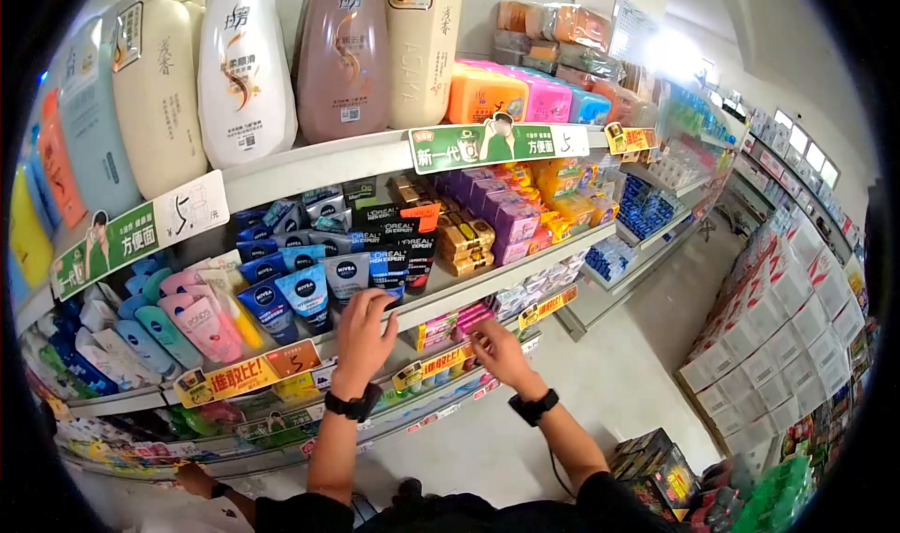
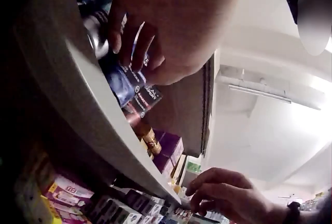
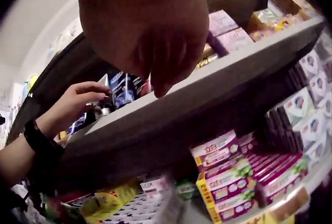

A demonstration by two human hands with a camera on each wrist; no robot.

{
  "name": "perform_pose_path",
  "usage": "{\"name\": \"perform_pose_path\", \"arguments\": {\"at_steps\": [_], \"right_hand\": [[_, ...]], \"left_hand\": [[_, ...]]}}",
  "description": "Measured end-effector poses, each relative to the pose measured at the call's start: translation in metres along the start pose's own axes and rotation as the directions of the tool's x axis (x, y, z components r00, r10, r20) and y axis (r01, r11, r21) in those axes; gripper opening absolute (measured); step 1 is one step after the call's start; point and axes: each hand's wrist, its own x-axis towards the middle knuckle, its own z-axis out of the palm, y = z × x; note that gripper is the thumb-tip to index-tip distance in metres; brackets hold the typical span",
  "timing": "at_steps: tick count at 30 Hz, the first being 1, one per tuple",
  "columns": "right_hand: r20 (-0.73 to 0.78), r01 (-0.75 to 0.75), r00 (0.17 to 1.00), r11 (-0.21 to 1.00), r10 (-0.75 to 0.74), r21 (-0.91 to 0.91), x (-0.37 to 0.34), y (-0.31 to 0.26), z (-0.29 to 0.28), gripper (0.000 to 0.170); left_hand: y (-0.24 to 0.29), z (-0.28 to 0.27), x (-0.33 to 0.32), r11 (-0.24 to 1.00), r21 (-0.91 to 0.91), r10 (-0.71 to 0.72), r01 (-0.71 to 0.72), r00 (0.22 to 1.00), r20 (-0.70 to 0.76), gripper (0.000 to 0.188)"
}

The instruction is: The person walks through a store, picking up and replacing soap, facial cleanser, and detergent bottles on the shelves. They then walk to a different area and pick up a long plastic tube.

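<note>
Centre: left hand (image 1: 364,338) by Nivea tubes (image 1: 347,274), grip unclear | right of centre: right hand (image 1: 503,354) loose, empty | risk — nudging could topple tight-packed tubes

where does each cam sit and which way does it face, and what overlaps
Head: on the head, facing forward and down at shelves; left hand, right hand and both forearms show.
Left wrist: on that wrist, facing past the left hand along a shelf edge; right hand beyond.
Right wrist: on that wrist, facing past the right hand toward shelves; left hand beyond.
Shared: both wrist views show both hands and purple boxes.
</note>
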Motion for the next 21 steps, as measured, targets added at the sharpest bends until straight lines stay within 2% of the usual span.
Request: {"name": "perform_pose_path", "arguments": {"at_steps": [1, 2, 4, 6, 8, 9, 10, 11, 12, 14, 16, 18, 19, 20, 21], "right_hand": [[-0.021, -0.004, 1.0, 0.995, 0.006, 0.095, -0.003, 0.0, 0.013, 0.019], [0.038, -0.052, 0.998, 0.993, 0.048, 0.109, -0.009, 0.001, 0.019, 0.019], [0.008, 0.033, 0.999, 0.999, -0.033, 0.019, -0.017, -0.004, 0.03, 0.019], [0.012, -0.036, 0.999, 0.997, 0.035, 0.072, -0.022, -0.007, 0.037, 0.018], [-0.018, -0.089, 0.996, 0.984, 0.093, 0.152, -0.026, -0.013, 0.045, 0.017], [-0.03, -0.082, 0.996, 0.985, 0.087, 0.151, -0.024, -0.021, 0.044, 0.016], [-0.043, -0.027, 0.999, 0.997, 0.03, 0.073, -0.024, -0.017, 0.048, 0.018], [-0.033, -0.055, 0.998, 0.996, 0.057, 0.065, -0.026, -0.016, 0.052, 0.019], [-0.017, -0.081, 0.996, 0.995, 0.083, 0.054, -0.021, -0.024, 0.052, 0.02], [-0.084, -0.007, 0.996, 0.998, 0.011, 0.055, -0.003, -0.048, 0.05, 0.02], [-0.095, -0.007, 0.995, 0.998, 0.013, 0.063, 0.021, -0.072, 0.053, 0.018], [-0.051, 0.055, 0.997, 0.997, -0.052, 0.058, 0.048, -0.1, 0.055, 0.02], [-0.032, 0.036, 0.999, 0.995, -0.033, 0.096, 0.057, -0.111, 0.058, 0.021], [-0.035, 0.107, 0.994, 0.99, -0.104, 0.087, 0.069, -0.121, 0.062, 0.025], [0.016, 0.029, 0.999, 0.997, -0.031, 0.072, 0.075, -0.137, 0.06, 0.027]], "left_hand": [[-0.001, -0.006, -0.006, 1.0, -0.009, 0.008, -0.009, 1.0, -0.014, 0.021], [0.0, -0.012, -0.014, 1.0, -0.021, 0.016, -0.016, 1.0, -0.023, 0.023], [0.003, -0.024, -0.02, 1.0, -0.017, -0.005, 0.004, 0.999, -0.039, 0.022], [0.002, -0.032, -0.022, 1.0, -0.008, -0.029, 0.029, 0.999, -0.045, 0.023], [-0.001, -0.039, -0.015, 1.0, 0.001, -0.019, 0.02, 0.993, -0.113, 0.022], [-0.003, -0.043, -0.01, 1.0, 0.015, -0.017, 0.02, 0.988, -0.156, 0.022], [-0.006, -0.047, -0.009, 0.999, 0.027, -0.02, 0.026, 0.982, -0.189, 0.021], [-0.012, -0.051, -0.006, 0.999, 0.027, -0.026, 0.033, 0.975, -0.22, 0.021], [-0.017, -0.055, -0.003, 0.999, 0.033, -0.016, 0.025, 0.968, -0.25, 0.021], [-0.019, -0.073, 0.004, 0.996, 0.086, -0.009, 0.035, 0.959, -0.282, 0.021], [-0.026, -0.09, 0.004, 0.991, 0.134, 0.012, 0.031, 0.949, -0.314, 0.021], [-0.035, -0.103, 0.0, 0.991, 0.096, -0.053, 0.093, 0.934, -0.353, 0.022], [-0.042, -0.108, 0.0, 0.984, 0.148, -0.037, 0.102, 0.92, -0.39, 0.022], [-0.053, -0.107, -0.005, 0.977, 0.131, -0.107, 0.17, 0.916, -0.388, 0.02], [-0.053, -0.112, -0.004, 0.969, 0.143, -0.135, 0.202, 0.916, -0.379, 0.019]]}}
